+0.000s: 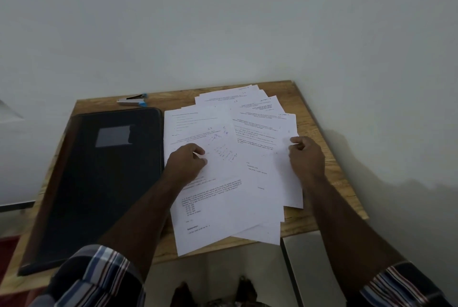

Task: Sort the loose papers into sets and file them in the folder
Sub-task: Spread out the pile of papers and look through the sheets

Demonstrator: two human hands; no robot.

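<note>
While both forearms reach in from the bottom of the frame, the loose papers (233,158) lie fanned in an overlapping heap across the centre and centre-right of the wooden table (322,133). Several sheets overhang the table's near edge at lower centre. Printed text shows on most sheets; one near the middle carries handwritten marks.

The left hand (186,165) rests on the heap at centre frame, knuckles up, fingers curled down onto a sheet. Thumb and forefinger appear to pinch the paper, though the contact itself is partly hidden by the hand. The right hand (306,155) sits at centre-right on the heap's right side, fingers curled inward and close together, pinching the edge of an upper sheet between thumb and fingertips.

The folder (99,182), black and closed, lies flat on the table at left of centre, just beside the papers, with a grey rectangular label on its cover. A stapler (132,99) with blue trim lies beyond the folder's far edge, near the pale wall (223,21). Plaid sleeves (94,279) are rolled at both elbows, at lower left and lower right. A grey flat object (312,267) sits at lower right, below the table edge; its nature cannot be determined.
</note>
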